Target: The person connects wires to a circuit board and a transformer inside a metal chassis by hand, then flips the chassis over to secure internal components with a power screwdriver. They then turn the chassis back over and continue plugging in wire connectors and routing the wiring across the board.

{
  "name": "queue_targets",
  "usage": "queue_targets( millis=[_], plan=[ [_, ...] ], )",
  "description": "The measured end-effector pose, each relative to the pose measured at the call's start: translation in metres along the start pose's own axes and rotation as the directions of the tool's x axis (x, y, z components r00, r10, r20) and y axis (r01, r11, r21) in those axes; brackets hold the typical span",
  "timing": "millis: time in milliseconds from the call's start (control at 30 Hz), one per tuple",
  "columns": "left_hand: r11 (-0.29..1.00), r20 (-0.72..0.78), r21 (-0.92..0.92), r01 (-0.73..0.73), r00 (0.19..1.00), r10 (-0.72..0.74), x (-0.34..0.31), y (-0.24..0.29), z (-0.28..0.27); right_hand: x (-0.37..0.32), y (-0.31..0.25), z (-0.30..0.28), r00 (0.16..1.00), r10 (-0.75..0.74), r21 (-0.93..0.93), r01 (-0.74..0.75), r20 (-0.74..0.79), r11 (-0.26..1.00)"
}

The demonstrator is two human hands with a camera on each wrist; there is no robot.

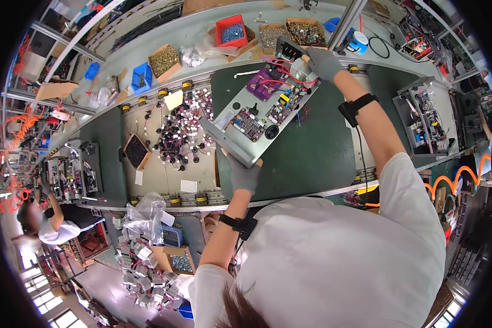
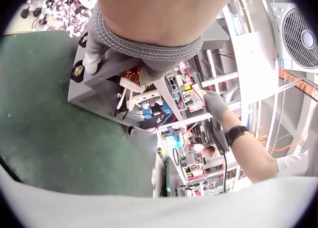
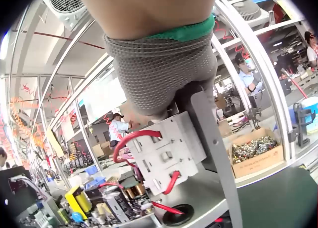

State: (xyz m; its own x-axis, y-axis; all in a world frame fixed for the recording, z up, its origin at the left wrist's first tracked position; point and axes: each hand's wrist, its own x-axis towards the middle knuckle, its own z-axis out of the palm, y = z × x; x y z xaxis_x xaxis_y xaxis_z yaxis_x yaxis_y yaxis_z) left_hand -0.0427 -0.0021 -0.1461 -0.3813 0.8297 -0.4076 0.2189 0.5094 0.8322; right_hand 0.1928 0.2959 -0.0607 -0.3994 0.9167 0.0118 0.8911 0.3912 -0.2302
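Both gloved hands hold an open grey metal chassis point(image 1: 236, 138), which lies diagonally over the green mat. My left hand point(image 1: 243, 174) grips the near end panel point(image 1: 227, 143) at its lower corner; in the left wrist view its fingers point(image 2: 92, 59) curl over the panel beside round black feet point(image 2: 77, 70). At the far end, my right hand point(image 1: 323, 64) grips the other end panel next to a white block with red wires point(image 3: 166, 151). Inside the chassis sit a purple board point(image 1: 263, 85), a dark circuit board point(image 1: 249, 124) and a board with yellow parts point(image 1: 283, 104).
Left of the chassis lies a pile of wired connectors point(image 1: 183, 128). Behind it stand a red bin point(image 1: 218, 37), a blue bin point(image 1: 141, 77) and boxes of small hardware, including one cardboard box point(image 3: 256, 161). More chassis point(image 1: 423, 117) stand to the right and left. Another person point(image 1: 57, 229) works at far left.
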Motion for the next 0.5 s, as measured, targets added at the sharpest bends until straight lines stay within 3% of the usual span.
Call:
queue_targets(
  millis=[133, 200, 267, 333, 400, 467, 500],
  plan=[
    [0.996, 0.025, -0.023, -0.081, 0.996, 0.081, 0.02, -0.026, -0.013, -0.04, 0.002, -0.003, 0.996, 0.079, -0.098, -0.081, -0.03, 0.992],
    [0.991, 0.051, -0.01, -0.136, 0.989, 0.137, 0.031, -0.032, -0.026, -0.088, -0.002, -0.005, 0.977, 0.193, -0.001, -0.194, -0.093, 0.981],
    [0.939, 0.042, 0.2, -0.28, 0.96, 0.277, 0.046, -0.035, -0.042, -0.145, -0.012, -0.005, 0.957, 0.278, -0.077, -0.285, -0.086, 0.956],
    [0.931, 0.082, 0.142, -0.335, 0.942, 0.326, 0.063, -0.033, -0.062, -0.199, -0.038, -0.011, 0.913, 0.392, 0.071, -0.386, -0.11, 0.92],
    [0.86, 0.168, 0.392, -0.328, 0.944, 0.284, 0.082, -0.022, -0.077, -0.24, -0.051, -0.006, 0.859, 0.504, 0.153, -0.487, -0.096, 0.86],
    [0.807, 0.199, 0.519, -0.281, 0.958, 0.205, 0.11, 0.002, -0.088, -0.271, -0.077, -0.001, 0.837, 0.528, 0.199, -0.498, -0.145, 0.844],
    [0.799, 0.169, 0.508, -0.32, 0.947, 0.272, 0.117, 0.016, -0.086, -0.277, -0.091, -0.007, 0.805, 0.587, 0.258, -0.552, -0.084, 0.793]
  ],
)
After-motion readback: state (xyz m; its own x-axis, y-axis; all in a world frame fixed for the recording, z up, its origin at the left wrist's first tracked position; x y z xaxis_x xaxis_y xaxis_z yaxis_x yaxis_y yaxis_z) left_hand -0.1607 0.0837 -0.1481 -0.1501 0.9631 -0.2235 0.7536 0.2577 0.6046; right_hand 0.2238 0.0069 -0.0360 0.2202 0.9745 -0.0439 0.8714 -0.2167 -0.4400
